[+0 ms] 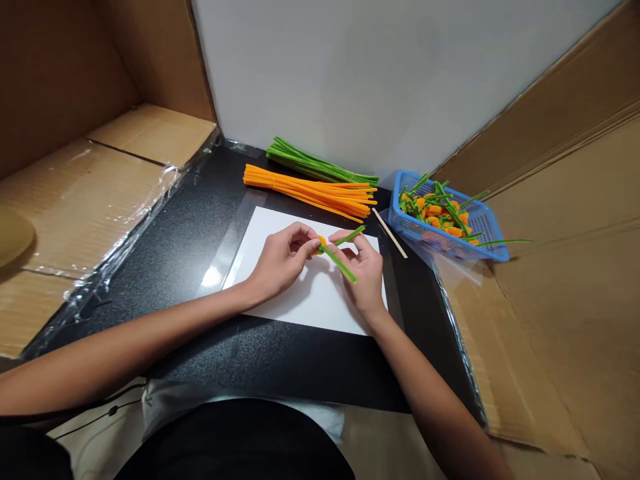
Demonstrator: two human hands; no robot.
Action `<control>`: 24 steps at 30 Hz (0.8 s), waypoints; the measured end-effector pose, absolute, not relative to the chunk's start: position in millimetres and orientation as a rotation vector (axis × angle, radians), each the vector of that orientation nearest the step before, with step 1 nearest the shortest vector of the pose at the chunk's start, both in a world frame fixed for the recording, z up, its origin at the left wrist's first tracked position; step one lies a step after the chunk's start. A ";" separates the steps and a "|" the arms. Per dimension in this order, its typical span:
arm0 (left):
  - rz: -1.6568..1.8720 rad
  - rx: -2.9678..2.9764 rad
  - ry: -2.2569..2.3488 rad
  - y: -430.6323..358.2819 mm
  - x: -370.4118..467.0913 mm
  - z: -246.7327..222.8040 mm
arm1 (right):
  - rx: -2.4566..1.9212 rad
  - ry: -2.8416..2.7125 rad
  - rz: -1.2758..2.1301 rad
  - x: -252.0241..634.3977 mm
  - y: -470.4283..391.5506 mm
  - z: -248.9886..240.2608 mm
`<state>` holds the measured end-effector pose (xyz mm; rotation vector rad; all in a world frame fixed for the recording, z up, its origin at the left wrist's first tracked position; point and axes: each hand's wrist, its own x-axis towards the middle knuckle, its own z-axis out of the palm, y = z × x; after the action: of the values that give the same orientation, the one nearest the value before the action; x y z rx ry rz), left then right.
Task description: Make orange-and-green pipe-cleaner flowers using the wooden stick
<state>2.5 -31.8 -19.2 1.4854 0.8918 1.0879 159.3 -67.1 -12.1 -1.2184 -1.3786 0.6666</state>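
Above a white sheet (295, 293), my left hand (284, 253) pinches a small coiled orange pipe-cleaner piece (321, 241) between thumb and fingertips. My right hand (361, 267) is closed on a green pipe cleaner (342, 264) joined to that piece. One green end points down to the right, and another sticks up past my right fingers. How the green and orange parts are fastened is hidden by the fingertips. Behind the sheet lie a bundle of orange pipe cleaners (305, 190) and a bundle of green pipe cleaners (315, 162).
A blue basket (493, 233) at the right holds several orange and green pipe-cleaner pieces, some stems poking over its rim. A thin wooden stick (390, 233) lies between it and the sheet. Cardboard (565, 267) flanks the black table (280, 353); a pale wall (390, 80) rises behind.
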 end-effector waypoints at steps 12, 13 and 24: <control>1.017 1.347 0.784 -26.1 1.7 -21.3 | -1.244 -1.646 0.483 160.9 -70.0 -15.0; 1.018 1.345 0.777 -24.8 1.3 -21.5 | -1.222 -1.682 0.481 161.9 -69.9 -14.1; 0.991 1.266 0.777 -17.7 -0.6 -23.5 | -1.142 -1.553 0.565 166.5 -66.9 -17.5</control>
<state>-0.6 -17.7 -23.5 1.2657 0.7767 0.9908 166.5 -66.9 -17.5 -1.1415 -1.5525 0.5652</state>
